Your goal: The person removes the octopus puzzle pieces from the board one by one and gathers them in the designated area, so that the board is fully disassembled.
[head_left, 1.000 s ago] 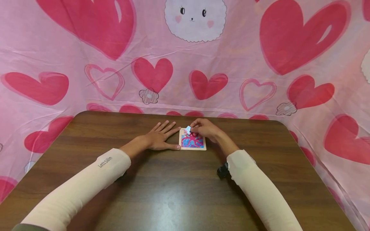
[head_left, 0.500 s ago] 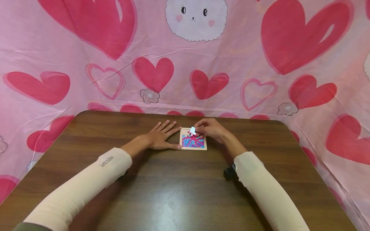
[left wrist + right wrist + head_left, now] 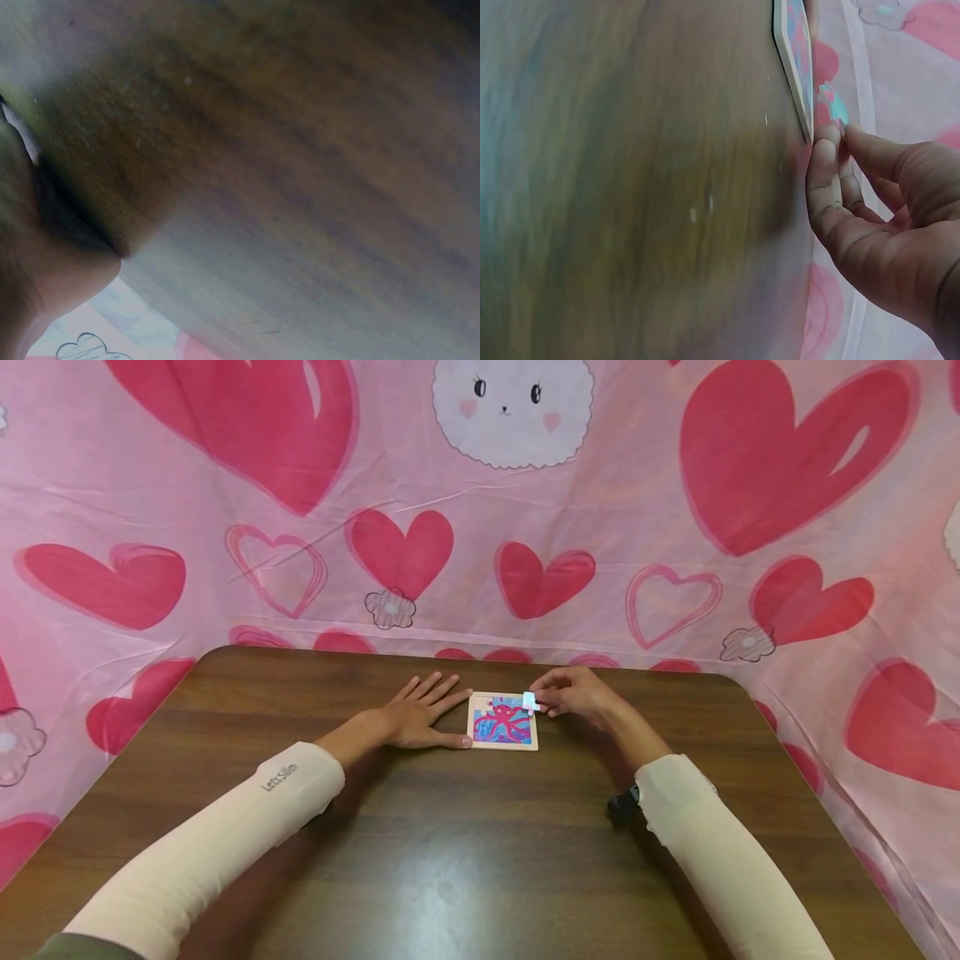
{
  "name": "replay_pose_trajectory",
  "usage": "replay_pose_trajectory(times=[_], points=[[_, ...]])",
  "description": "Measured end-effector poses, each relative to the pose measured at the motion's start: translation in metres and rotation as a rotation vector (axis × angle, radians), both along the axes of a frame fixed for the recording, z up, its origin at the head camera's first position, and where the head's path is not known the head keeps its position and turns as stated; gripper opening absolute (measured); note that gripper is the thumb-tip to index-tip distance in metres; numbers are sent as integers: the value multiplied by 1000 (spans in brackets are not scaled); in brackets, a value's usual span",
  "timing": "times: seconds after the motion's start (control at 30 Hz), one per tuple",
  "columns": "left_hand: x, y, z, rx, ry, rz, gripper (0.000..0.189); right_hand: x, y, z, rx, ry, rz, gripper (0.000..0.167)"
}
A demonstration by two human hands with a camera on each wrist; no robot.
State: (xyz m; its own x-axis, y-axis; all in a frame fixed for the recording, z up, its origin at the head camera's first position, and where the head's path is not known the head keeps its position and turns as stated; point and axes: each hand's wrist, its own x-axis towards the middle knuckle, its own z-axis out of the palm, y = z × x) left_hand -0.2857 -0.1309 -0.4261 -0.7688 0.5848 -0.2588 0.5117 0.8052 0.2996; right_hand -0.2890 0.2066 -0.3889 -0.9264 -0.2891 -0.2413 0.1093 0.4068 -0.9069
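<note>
In the head view a small square jigsaw puzzle (image 3: 504,727) lies in a pale wooden frame, its picture a pink octopus on blue. Bare wood shows at its upper left corner. My left hand (image 3: 417,718) lies flat beside it with fingers spread, thumb and index fingertip at the frame's left edge. Between thumb and fingertips my right hand (image 3: 576,695) pinches a light blue puzzle piece (image 3: 531,702) over the frame's upper right corner. The right wrist view shows that puzzle piece (image 3: 834,106) raised above the tabletop, tilted, with some pink on it.
The brown wooden table (image 3: 420,860) reaches back to a pink cloth backdrop (image 3: 465,493) printed with hearts. A dark wrist device (image 3: 624,807) sits at the right cuff. Light sleeves cover both forearms.
My right hand has moved right with the puzzle piece, from the puzzle's upper left to its upper right corner, uncovering the octopus's head. The left hand has stayed in place.
</note>
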Motion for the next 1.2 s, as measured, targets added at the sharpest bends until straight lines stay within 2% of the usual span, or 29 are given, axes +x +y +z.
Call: replay_pose_trajectory(times=[0.27, 0.5, 0.67, 0.8, 0.83, 0.9, 1.07, 1.2], points=[[0, 1, 3, -15, 4, -2, 116, -3, 22, 4, 136, 32, 8, 32], [-10, 1, -10, -39, 14, 10, 114, -5, 34, 4, 257, 70, 10, 32], [-3, 1, -1, -3, 3, 3, 117, -7, 37, 1, 314, 98, 11, 31], [4, 1, 7, 22, -5, 3, 114, -8, 37, -1, 322, 107, 12, 29], [2, 0, 4, 38, -2, 1, 114, -8, 37, -1, 323, 110, 11, 29], [5, 1, 10, 51, -9, 1, 111, -8, 37, -1, 322, 113, 8, 27], [8, 2, 13, 71, -15, 6, 112, -7, 37, -3, 303, 109, -1, 26], [6, 2, 9, 89, -16, 14, 113, -7, 37, -5, 287, 102, 0, 26]])
